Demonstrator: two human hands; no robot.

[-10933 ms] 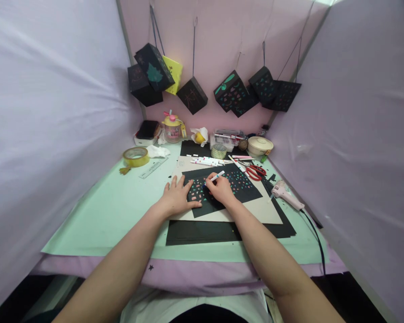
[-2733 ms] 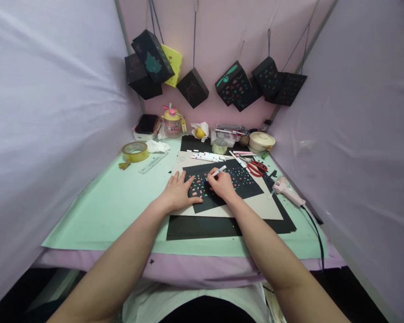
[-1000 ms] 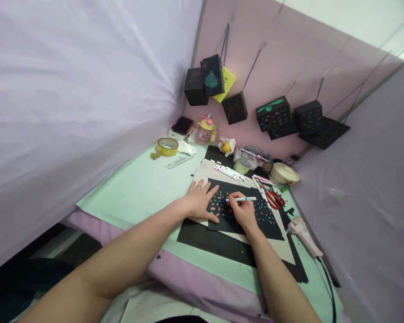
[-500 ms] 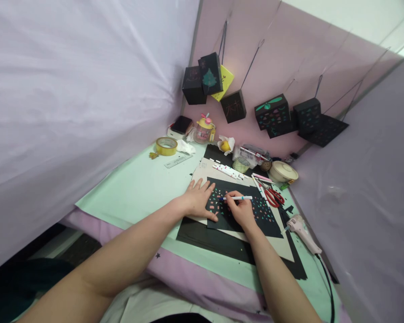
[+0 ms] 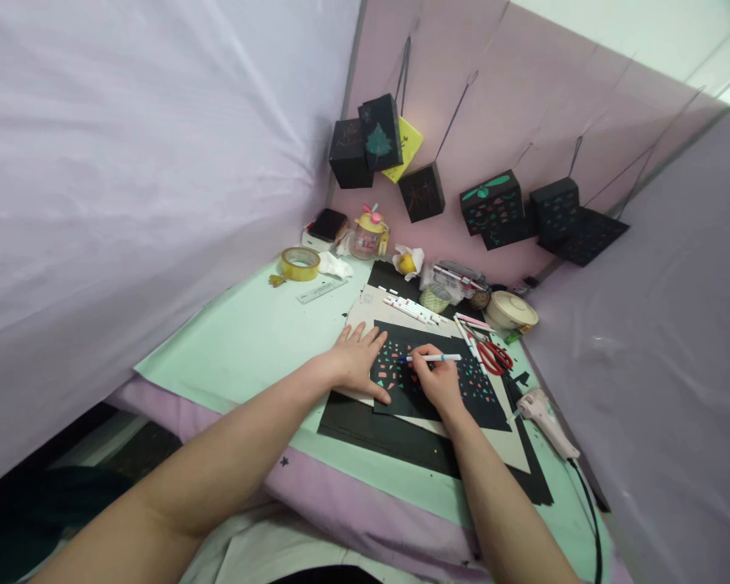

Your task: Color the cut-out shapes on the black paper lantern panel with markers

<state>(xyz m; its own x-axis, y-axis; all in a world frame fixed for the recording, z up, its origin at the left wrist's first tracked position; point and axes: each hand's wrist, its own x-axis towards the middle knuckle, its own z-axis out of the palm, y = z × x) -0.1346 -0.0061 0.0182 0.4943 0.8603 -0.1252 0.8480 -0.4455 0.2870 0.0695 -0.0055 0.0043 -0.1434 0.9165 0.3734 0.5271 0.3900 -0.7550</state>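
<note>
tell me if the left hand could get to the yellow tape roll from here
Probably yes: the left hand rests on the black sheet, holding nothing, and only the flat ruler and bare green tabletop seem to lie between it and the yellow tape roll.

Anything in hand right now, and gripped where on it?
Right hand holds a white marker by its barrel, near the dark-tipped end. Left hand holds nothing, fingers spread on the black sheet.

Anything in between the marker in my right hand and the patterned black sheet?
Nothing visible: the right hand holds the marker with its tip at the patterned black sheet. The left hand rests on the sheet's left edge, clear of the tip.
</note>
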